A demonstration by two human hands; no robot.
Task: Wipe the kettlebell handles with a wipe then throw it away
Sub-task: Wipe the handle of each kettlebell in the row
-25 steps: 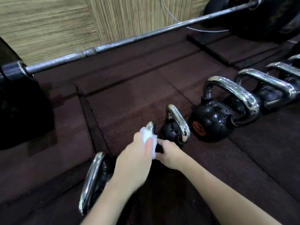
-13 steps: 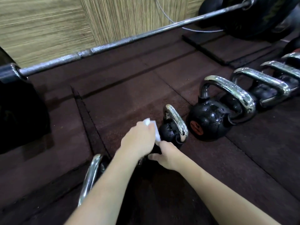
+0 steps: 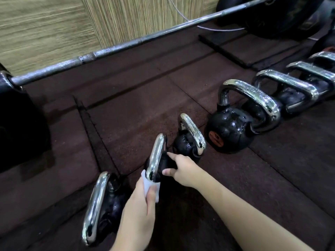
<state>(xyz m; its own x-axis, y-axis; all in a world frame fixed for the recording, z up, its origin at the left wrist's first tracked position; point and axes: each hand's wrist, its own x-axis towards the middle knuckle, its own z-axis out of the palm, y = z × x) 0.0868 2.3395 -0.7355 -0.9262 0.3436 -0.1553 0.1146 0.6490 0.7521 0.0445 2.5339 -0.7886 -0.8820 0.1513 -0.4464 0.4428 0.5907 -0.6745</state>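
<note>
A row of black kettlebells with chrome handles runs across the dark floor from lower left to upper right. My left hand point(image 3: 141, 201) pinches a white wipe point(image 3: 151, 187) wrapped round the near end of the chrome handle point(image 3: 156, 154) of the second kettlebell. My right hand point(image 3: 183, 169) rests on that kettlebell's black body, fingers spread against it. Nearest me lies another kettlebell point(image 3: 101, 205). A small kettlebell point(image 3: 190, 140) and a larger one with a red mark point(image 3: 230, 129) stand further right.
A long steel barbell point(image 3: 116, 49) crosses the floor behind, with black plates at the left point(image 3: 20, 127) and top right point(image 3: 272, 17). Two more chrome-handled kettlebells point(image 3: 290, 87) line the right edge. Dark rubber floor tiles point(image 3: 136, 105) lie between; a striped wall stands behind.
My left hand has slid the wipe from the far top end of the handle down to its near end, uncovering the chrome. My right hand stays on the kettlebell body.
</note>
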